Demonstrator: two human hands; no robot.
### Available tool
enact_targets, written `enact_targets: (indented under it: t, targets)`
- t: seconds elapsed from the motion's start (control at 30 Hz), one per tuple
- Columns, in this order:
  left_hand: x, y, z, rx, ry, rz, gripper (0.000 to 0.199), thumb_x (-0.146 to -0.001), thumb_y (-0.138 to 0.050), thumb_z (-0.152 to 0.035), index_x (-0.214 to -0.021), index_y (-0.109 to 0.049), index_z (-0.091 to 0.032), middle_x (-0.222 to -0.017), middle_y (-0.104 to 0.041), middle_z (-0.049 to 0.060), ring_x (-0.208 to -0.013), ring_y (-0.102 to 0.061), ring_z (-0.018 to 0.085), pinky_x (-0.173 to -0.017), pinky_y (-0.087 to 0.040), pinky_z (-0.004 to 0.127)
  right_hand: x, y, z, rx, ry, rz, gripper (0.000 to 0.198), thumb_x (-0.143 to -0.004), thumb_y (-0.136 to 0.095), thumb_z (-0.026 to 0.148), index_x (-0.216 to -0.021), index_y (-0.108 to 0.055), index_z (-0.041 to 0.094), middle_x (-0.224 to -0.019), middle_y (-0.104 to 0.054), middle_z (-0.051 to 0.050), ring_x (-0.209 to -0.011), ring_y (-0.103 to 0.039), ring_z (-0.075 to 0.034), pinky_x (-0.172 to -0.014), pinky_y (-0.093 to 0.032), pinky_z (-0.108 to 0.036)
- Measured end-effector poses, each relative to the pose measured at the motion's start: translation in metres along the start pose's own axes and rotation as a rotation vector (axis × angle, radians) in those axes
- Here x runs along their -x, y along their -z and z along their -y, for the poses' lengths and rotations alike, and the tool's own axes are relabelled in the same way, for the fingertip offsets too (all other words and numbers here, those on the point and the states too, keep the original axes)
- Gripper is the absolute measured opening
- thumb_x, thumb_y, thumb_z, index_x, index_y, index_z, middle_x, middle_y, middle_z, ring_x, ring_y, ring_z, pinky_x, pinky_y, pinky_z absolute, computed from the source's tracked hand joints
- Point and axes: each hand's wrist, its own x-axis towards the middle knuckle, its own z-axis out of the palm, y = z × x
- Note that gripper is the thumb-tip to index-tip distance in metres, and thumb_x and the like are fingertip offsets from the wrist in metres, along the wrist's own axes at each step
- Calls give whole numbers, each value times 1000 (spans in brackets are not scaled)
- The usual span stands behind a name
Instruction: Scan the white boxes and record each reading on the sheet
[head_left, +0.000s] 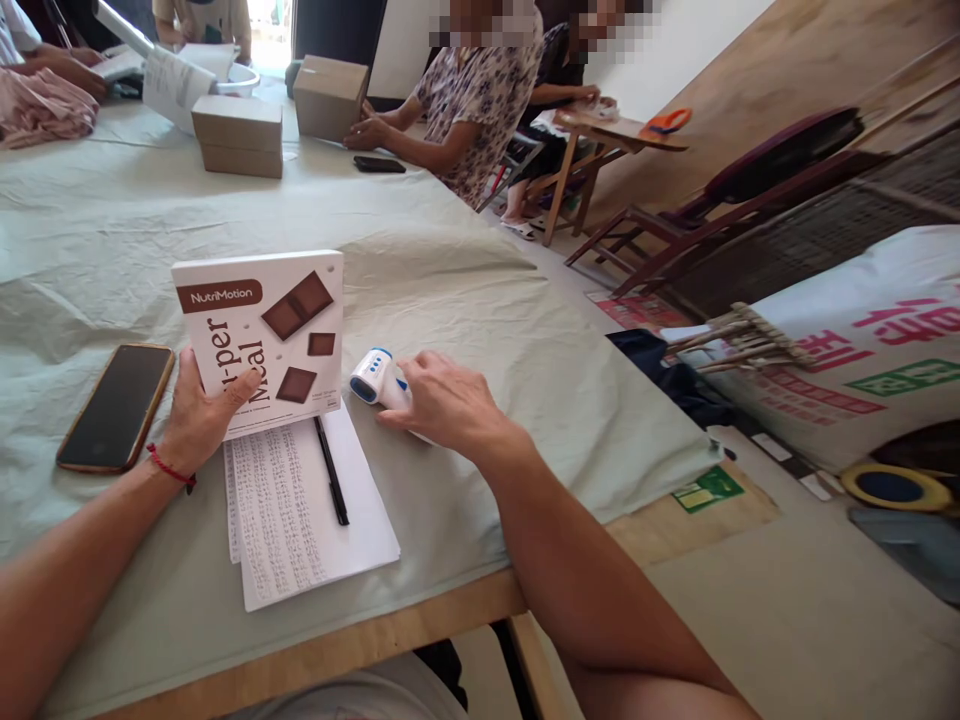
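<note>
My left hand (pixel 202 400) grips a white box (pixel 300 340) printed "NutriMotion" with pictures of brown chocolate squares. The thumb presses on its front, and the box is tilted up above the papers. My right hand (pixel 450 400) is closed around the handle of a white and blue infrared thermometer (pixel 373 375), which lies low at the tabletop; most of its grip is hidden under the fingers. Below the box lie handwritten sheets of paper (pixel 352 540) with a black pen (pixel 331 470) on top. To the left of my left hand rests a smartphone (pixel 116 407) in a brown-edged case.
A pale green cloth (pixel 450 260) covers the table. Two cardboard boxes (pixel 238 150), a dark phone (pixel 379 165) and a white basin (pixel 244 78) stand farther back. A seated person (pixel 480 110) touches one box. Chairs (pixel 780 160) and a white sack (pixel 885 320) are at right.
</note>
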Motion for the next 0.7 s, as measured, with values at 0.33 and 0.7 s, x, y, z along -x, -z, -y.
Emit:
enact_targets:
  t: [0.33,0.7]
  targets:
    - [0,3,-3,244,212,65,61,-65,-87,-42,-106,-48,-20,-106,-68,8,-96,-69,28,-81,-59,44,23,-37,61,-240,325,33,14,-89,-62,29,-94,-62,16,-89,-71,-9,-69,-61,-18,-61,-37,-31]
    - [-20,13,14,193,-8,4,68,-66,-86,-41,-116,-42,-25,-118,-63,6,-111,-65,26,-98,-55,47,21,-43,57,-179,429,31,32,-93,-43,16,-115,-65,19,-87,-68,-9,-67,-56,-17,-59,-31,-30]
